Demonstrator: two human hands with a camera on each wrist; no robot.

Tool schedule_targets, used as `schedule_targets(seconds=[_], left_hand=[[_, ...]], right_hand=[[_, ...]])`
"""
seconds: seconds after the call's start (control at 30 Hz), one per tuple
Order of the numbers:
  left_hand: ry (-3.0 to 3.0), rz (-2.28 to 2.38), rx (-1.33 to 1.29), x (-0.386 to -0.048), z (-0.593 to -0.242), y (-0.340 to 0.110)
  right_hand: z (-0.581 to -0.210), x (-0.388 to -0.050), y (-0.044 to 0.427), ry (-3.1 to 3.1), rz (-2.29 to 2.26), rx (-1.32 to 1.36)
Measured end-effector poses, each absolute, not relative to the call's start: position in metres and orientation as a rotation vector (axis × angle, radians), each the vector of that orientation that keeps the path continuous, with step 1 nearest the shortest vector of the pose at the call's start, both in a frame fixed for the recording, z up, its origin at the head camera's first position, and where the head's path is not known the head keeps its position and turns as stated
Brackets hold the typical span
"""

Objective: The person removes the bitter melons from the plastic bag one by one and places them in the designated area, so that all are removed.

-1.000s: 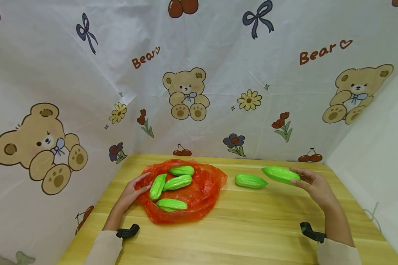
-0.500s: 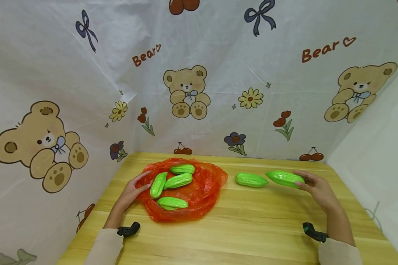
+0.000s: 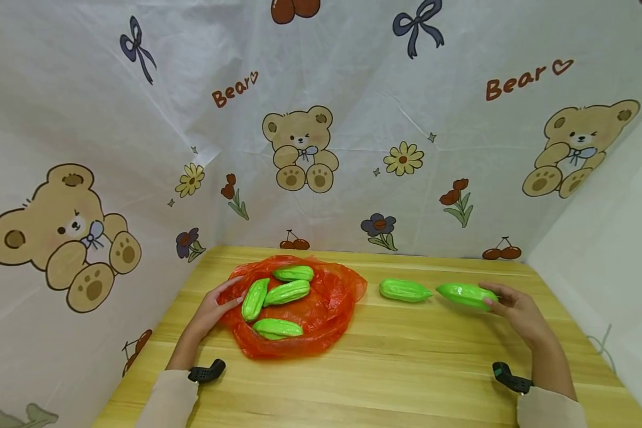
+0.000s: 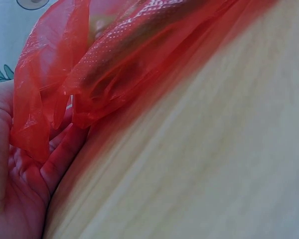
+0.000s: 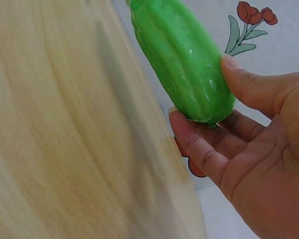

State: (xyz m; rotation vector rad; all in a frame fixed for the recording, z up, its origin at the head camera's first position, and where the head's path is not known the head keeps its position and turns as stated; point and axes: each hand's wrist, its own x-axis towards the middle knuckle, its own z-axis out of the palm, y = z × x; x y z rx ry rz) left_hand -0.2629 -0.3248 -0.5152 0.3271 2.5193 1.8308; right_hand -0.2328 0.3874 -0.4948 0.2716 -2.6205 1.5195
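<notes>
My right hand (image 3: pixel 519 309) grips a bright green ribbed bitter melon (image 3: pixel 464 295) by its right end, thumb in front. In the right wrist view, that bitter melon (image 5: pixel 187 59) sits between thumb and fingertips, its shadow falling on the table. A second bitter melon (image 3: pixel 403 290) lies on the table just left of the held one, tips nearly meeting. My left hand (image 3: pixel 210 312) holds the left rim of a crumpled red plastic bag (image 3: pixel 326 330). Several bitter melons (image 3: pixel 288 293) lie in the opened bag. In the left wrist view, thin red plastic (image 4: pixel 45 84) hangs between thumb and fingers, partly hiding them.
A light wooden table (image 3: pixel 396 368) bears everything. White cloth (image 3: pixel 353 119) printed with bears and flowers rises behind and on the left; a plain white wall (image 3: pixel 610 255) stands on the right. A thin cable (image 3: pixel 601 345) hangs by the right edge. Each wrist wears a black camera mount (image 3: pixel 207 371).
My right hand has moved right and slightly lower with the bitter melon, away from the one on the table. The left hand and the bag have stayed in place.
</notes>
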Motion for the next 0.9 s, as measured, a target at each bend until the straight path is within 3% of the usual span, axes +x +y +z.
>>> schedule_targets(seconds=[0.3, 0.63, 0.9], left_hand=[[2.517, 1.852, 0.341, -0.265, -0.517, -0.325], [2.555, 1.830, 0.320, -0.281, -0.547, -0.336], [2.550, 1.836, 0.327, -0.277, -0.540, -0.332]], right_hand=[[-0.506, -0.237, 0.391, -2.653, 1.455, 0.221], [-0.513, -0.238, 0.391, -2.657, 1.458, 0.207], [-0.512, -0.236, 0.387, -2.669, 1.485, 0.179]])
